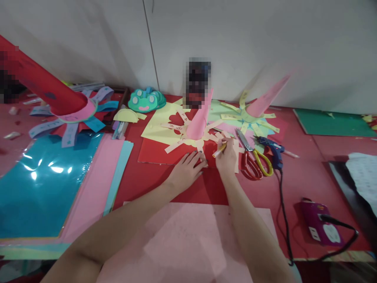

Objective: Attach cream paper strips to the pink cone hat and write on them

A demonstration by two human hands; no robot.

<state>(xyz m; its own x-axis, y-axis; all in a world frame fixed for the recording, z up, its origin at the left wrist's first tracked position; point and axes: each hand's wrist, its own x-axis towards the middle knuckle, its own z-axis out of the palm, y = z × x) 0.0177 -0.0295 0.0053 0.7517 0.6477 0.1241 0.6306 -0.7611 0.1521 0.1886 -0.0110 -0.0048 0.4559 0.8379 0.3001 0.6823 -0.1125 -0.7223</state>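
My right hand [227, 157] is closed around a yellow pencil [219, 150], held over the paper strips right of a pink paper cone [199, 125]. Flat on the red table, my left hand [187, 169] has its fingers spread, the tips touching a pale strip [201, 151] at the front of the cone. Lettered strips [174, 146] fan out around the cone's base, over yellow paper [156, 125] and a red sheet [153, 153].
Scissors [255, 160] and a blue glue gun [272, 151] with a cord lie to the right, near a purple power box [319, 222]. A second pink cone [266, 98] stands behind them. Left are a large red cone [59, 92], green frog shapes [145, 101] and blue sheets [44, 184].
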